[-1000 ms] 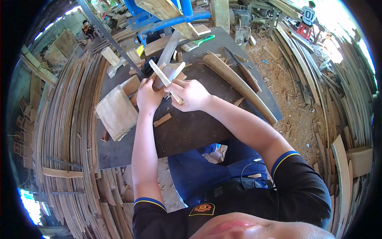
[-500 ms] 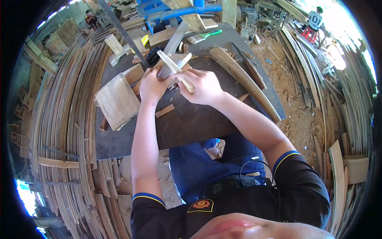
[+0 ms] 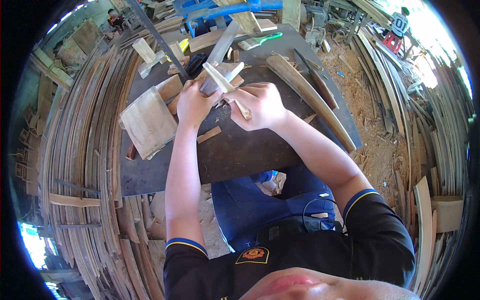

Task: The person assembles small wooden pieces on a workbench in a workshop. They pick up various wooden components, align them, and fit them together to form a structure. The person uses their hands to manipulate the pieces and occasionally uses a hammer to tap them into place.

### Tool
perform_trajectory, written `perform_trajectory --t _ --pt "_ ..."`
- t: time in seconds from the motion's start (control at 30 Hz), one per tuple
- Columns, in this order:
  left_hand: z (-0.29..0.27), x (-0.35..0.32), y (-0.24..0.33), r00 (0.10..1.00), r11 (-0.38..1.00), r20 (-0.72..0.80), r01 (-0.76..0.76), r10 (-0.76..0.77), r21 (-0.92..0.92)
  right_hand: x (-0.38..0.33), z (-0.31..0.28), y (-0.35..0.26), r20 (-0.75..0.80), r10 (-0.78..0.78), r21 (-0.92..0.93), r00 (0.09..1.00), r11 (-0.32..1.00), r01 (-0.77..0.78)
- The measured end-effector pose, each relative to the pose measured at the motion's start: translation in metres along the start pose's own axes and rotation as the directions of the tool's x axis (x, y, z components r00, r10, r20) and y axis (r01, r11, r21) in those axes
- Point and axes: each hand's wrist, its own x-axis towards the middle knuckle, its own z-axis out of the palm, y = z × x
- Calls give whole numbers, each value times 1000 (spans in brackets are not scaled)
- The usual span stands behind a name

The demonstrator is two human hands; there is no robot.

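My right hand [image 3: 259, 106] is closed round a pale, narrow wooden stick [image 3: 218, 78], whose blunt lower end pokes out beneath the fingers. Beside it, my left hand [image 3: 194, 104] has its fingers curled over something at the foot of a long grey flat strip [image 3: 223, 45]; the grip itself is hidden. The stick lies slanted across that strip, between both hands. Wood pieces and shavings lie just under and beyond the fingers. Left of my left hand rests a square pale wood block [image 3: 149, 122]. A small wood offcut [image 3: 209, 134] is near my left wrist.
The dark tabletop [image 3: 225, 167] also bears a long wooden piece [image 3: 310, 102], a knife-like tool with a wooden handle [image 3: 320, 85] and a green-handled brush [image 3: 260, 41]. A dark bar [image 3: 159, 40] slants in near my left hand. Blue machinery [image 3: 225, 12] stands behind; stacked planks [image 3: 82, 135] flank the table.
My right hand and the stick have shifted slightly right and toward me. My left hand stays nearly where it was, and the whole view has tilted a little.
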Motion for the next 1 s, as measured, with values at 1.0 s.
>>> perform_trajectory --t 1.0 --pt "-7 -1 12 999 999 33 32 -32 -24 0 -6 -3 -183 202 135 962 974 -179"
